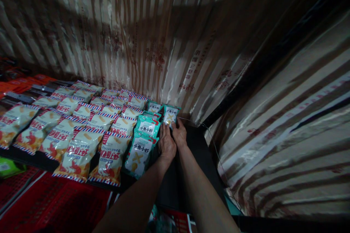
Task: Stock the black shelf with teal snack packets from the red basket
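Note:
A teal-and-white snack bag [171,113] stands upright at the back of the black shelf [195,153], its lower part between my hands. My left hand [167,142] has its fingers against the bag's lower left front. On its lower right side, my right hand [179,133] presses with thumb and fingers, so the bag is held between both. Just left of my hands runs a column of matching teal snack bags [140,151], standing one behind another. The bottom edge of the held bag is hidden by my fingers.
Rows of white snack bags with red-and-blue striped edges [79,151] fill the shelf to the left. Orange packs [16,84] lie farther left. Striped plastic sheeting [153,43] hangs behind. A dark pole [224,105] and thin wire stand right. Red crates [62,202] sit below.

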Demonstrator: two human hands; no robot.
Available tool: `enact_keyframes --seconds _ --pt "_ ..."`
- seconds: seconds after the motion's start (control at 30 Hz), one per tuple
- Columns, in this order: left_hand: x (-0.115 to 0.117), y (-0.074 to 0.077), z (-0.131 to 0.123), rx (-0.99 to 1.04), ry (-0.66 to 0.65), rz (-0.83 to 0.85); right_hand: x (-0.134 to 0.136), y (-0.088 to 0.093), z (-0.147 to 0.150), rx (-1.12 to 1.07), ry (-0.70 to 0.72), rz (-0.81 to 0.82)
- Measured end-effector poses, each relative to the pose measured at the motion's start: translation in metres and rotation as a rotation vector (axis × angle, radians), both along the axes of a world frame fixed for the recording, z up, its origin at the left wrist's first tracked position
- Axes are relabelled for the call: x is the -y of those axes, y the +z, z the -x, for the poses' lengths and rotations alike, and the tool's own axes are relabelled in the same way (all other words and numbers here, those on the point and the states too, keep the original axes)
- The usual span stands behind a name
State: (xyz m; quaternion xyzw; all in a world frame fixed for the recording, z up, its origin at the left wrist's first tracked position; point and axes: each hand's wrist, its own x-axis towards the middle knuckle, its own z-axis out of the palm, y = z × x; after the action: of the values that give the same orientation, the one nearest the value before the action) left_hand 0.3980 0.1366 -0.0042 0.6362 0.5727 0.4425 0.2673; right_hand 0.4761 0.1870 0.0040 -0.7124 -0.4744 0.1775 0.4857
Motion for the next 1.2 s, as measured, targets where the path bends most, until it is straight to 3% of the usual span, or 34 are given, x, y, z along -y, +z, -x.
enact_keyframes --seconds 0.3,0.53,0.67,0.83,0.93,1.0,1.07,1.2 --pt "-0.003 -0.01 -0.003 0.034 0.001 -0.035 0.011 -0.001 0.0 -0.112 -0.023 -0.022" --pt "0.008 -0.003 0.004 0.08 -0.016 -0.107 0.072 -0.003 0.012 -0.254 -0.12 -0.121" --pt "0.041 0.007 0.018 0.1 -0.131 -0.129 0.117 -0.001 0.03 -0.289 -0.123 -0.146" --pt "0.115 0.009 0.06 0.146 -0.231 -0.162 0.195 0.003 0.074 -0.35 -0.05 -0.162" --pt "0.165 -0.009 0.096 0.124 -0.248 -0.154 0.248 -0.006 0.112 -0.339 -0.033 -0.114" --pt "0.197 -0.03 0.122 0.104 -0.243 -0.098 0.279 -0.025 0.134 -0.339 -0.025 -0.046" --pt "0.224 -0.056 0.147 0.055 -0.232 0.019 0.302 -0.054 0.151 -0.283 -0.007 0.064" --pt "0.257 -0.106 0.187 -0.215 -0.333 0.226 0.33 -0.117 0.159 -0.071 0.11 0.529"
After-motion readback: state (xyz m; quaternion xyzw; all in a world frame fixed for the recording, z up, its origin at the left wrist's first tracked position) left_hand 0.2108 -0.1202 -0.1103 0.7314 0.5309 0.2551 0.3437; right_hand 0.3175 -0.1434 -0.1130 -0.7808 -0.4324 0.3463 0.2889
